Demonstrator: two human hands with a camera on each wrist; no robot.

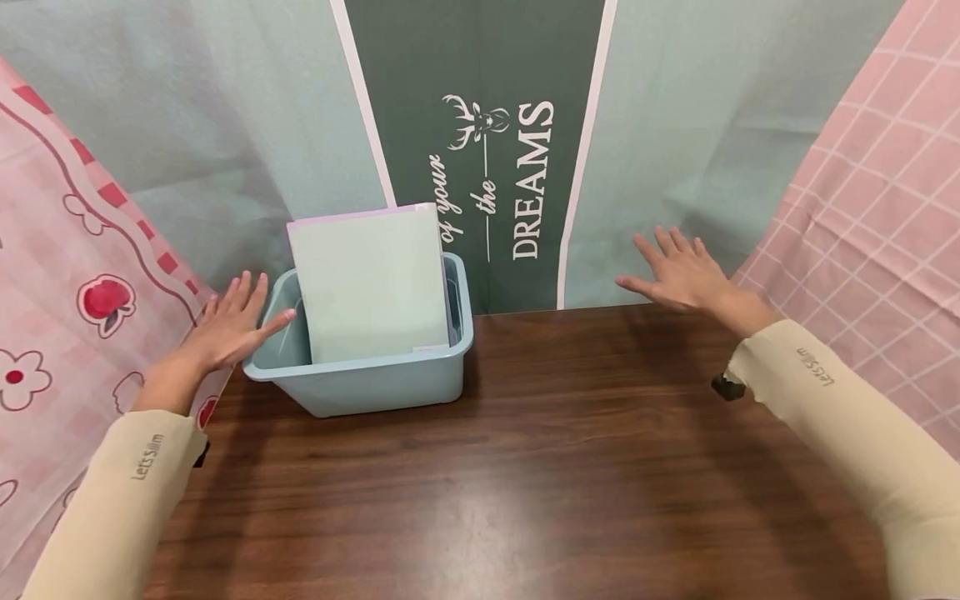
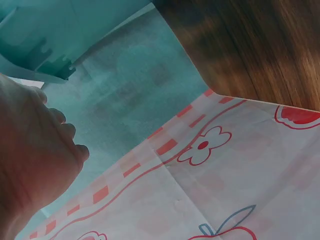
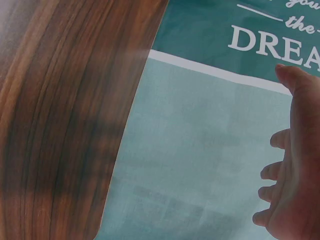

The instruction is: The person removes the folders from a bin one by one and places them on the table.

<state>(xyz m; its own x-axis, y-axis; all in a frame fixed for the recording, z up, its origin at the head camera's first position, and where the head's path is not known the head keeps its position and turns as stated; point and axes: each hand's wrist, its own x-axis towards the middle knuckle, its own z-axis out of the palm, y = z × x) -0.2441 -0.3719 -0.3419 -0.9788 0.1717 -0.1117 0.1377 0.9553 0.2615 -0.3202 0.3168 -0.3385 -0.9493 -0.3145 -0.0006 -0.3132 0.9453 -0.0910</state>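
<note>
Beige sleeves (image 1: 832,412), released hands (image 1: 225,333) spread; the blue bin (image 1: 375,389) stretches lengthwise left to right.

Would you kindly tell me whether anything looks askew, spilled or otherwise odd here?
The white lettering on the backdrop cloth looks odd: in the head view it runs sideways, up the cloth instead of across. The pale flat item in the blue bin sits slightly askew, poking above the rim. I see no spill or damage.

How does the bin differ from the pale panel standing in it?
The bin is light blue; the pale panel is whitish, with a purple top edge. The bin is hollow and rests on the table; the panel is flat and rises above the bin's rim. Both are pale.
</note>
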